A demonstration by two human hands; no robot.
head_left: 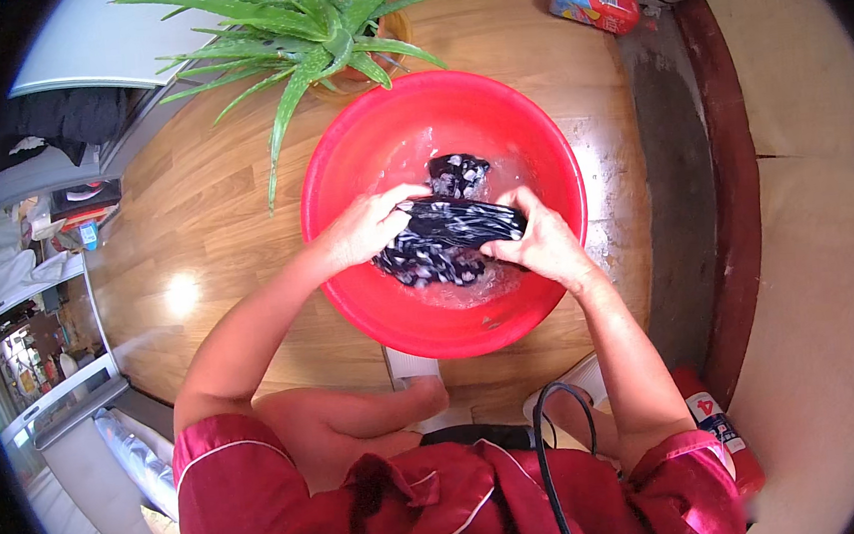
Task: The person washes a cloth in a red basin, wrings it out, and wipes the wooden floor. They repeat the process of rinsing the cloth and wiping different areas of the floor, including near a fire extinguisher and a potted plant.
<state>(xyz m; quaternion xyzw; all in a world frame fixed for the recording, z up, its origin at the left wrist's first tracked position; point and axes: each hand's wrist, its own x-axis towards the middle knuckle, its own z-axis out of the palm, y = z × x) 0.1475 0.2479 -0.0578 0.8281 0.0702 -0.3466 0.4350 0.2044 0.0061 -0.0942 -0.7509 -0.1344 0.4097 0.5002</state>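
Both hands are in the red basin [337, 144] on the wooden floor [191, 205], the left hand [369, 226] and right hand [536, 243] each clenched on the dark patterned cloth [450, 235] in soapy water. It looks mid-scrub; next likely calls for rubbing or wringing.

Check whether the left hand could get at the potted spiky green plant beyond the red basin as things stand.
Probably yes, once it lets go. The left hand is gripping the dark patterned cloth in the red basin, and the plant stands just past the basin's far rim with nothing between.
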